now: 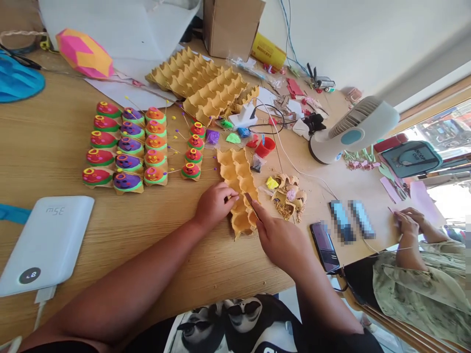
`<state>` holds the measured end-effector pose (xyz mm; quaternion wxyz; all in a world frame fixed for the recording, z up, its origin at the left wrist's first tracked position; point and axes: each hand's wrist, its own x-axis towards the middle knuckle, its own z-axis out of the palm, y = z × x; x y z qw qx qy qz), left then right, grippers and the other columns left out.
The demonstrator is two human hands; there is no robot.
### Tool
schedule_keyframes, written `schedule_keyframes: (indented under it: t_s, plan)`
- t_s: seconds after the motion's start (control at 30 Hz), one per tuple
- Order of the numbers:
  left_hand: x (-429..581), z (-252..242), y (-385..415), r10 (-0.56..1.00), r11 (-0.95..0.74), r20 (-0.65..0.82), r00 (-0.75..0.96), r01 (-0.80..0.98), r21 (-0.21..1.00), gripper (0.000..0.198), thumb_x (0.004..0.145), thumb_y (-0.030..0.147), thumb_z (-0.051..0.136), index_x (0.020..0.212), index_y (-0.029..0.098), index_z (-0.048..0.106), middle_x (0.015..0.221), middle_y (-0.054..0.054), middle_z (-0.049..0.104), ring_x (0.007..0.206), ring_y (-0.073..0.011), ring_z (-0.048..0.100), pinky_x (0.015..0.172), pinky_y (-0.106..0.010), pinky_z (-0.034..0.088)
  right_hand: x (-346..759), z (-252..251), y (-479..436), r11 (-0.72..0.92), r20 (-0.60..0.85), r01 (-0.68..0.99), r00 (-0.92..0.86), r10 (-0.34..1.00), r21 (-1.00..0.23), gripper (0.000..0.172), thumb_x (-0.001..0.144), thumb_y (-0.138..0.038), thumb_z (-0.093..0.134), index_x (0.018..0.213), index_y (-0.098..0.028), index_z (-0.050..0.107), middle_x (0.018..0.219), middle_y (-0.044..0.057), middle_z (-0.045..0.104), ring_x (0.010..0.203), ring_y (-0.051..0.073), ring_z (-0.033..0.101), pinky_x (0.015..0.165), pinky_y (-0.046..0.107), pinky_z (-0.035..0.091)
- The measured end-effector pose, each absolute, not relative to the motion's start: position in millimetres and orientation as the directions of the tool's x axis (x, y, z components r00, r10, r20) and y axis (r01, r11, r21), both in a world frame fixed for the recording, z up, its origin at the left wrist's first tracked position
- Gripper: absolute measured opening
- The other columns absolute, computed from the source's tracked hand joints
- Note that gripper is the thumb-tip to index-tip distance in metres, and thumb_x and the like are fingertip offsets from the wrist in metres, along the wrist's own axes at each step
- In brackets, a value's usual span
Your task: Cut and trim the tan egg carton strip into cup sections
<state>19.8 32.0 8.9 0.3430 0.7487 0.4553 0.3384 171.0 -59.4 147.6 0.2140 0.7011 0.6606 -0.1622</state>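
Note:
A strip of tan egg carton [228,169] lies on the table in front of me, its cups facing up. My left hand [218,203] is closed at its left edge, thumb and fingers pinching the cardboard. From the right, my right hand [281,240] grips a small dark blade-like tool [248,198], whose tip meets the carton between two cups. Most of that tool is hidden in the fist, with the index finger stretched along it. Left of the carton stand several clay-covered carton cups with faces, among them red ones [191,170], purple ones [128,180] and orange ones [156,175].
Larger egg trays [217,93] lie at the back. Carton scraps [290,196] and a phone [324,247] are right of my hands, with a white fan [353,130] beyond. A white power bank [47,245] lies at left. Another person's hands [408,223] rest at far right.

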Motion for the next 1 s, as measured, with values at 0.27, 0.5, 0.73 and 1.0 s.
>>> schedule_keyframes:
  t_s: [0.27, 0.5, 0.73, 1.0]
  plan:
    - [20.0, 7.9, 31.0, 0.911, -0.362, 0.200, 0.361, 0.464, 0.809, 0.014, 0.092, 0.027, 0.062, 0.088, 0.021, 0.075, 0.089, -0.003, 0.069, 0.085, -0.0180, 0.064, 0.077, -0.030, 0.049, 169.4, 151.8, -56.9, -0.021, -0.541, 0.995, 0.071, 0.838, 0.098, 0.057, 0.107, -0.034, 0.030, 0.162, -0.030, 0.018, 0.101, 0.008, 0.078, 0.086, 0.022, 0.074, 0.071, 0.027, 0.048]
    - [20.4, 8.2, 30.4, 0.913, -0.360, 0.202, 0.354, 0.470, 0.806, 0.015, 0.091, 0.029, 0.063, 0.088, 0.021, 0.075, 0.089, -0.003, 0.069, 0.087, -0.0185, 0.064, 0.080, -0.030, 0.050, 167.3, 151.4, -56.9, -0.014, -0.542, 0.994, 0.069, 0.838, 0.105, 0.058, 0.107, -0.034, 0.031, 0.163, -0.029, 0.015, 0.099, 0.008, 0.078, 0.086, 0.023, 0.075, 0.068, 0.027, 0.047]
    - [20.1, 8.3, 30.0, 0.914, -0.357, 0.195, 0.356, 0.477, 0.803, 0.015, 0.092, 0.029, 0.062, 0.087, 0.021, 0.074, 0.088, -0.003, 0.068, 0.086, -0.0183, 0.064, 0.079, -0.030, 0.050, 165.2, 150.0, -57.5, 0.001, -0.541, 0.992, 0.069, 0.838, 0.127, 0.060, 0.106, -0.032, 0.031, 0.163, -0.028, 0.012, 0.095, 0.008, 0.078, 0.081, 0.024, 0.075, 0.064, 0.029, 0.048]
    - [19.6, 6.8, 29.1, 0.910, -0.362, 0.202, 0.361, 0.458, 0.812, 0.013, 0.091, 0.027, 0.063, 0.090, 0.022, 0.075, 0.091, -0.002, 0.069, 0.088, -0.0185, 0.065, 0.080, -0.030, 0.051, 158.1, 144.5, -62.6, 0.015, -0.526, 0.983, 0.085, 0.846, 0.182, 0.065, 0.104, -0.028, 0.036, 0.163, -0.026, 0.009, 0.089, 0.009, 0.077, 0.076, 0.023, 0.074, 0.062, 0.027, 0.049]
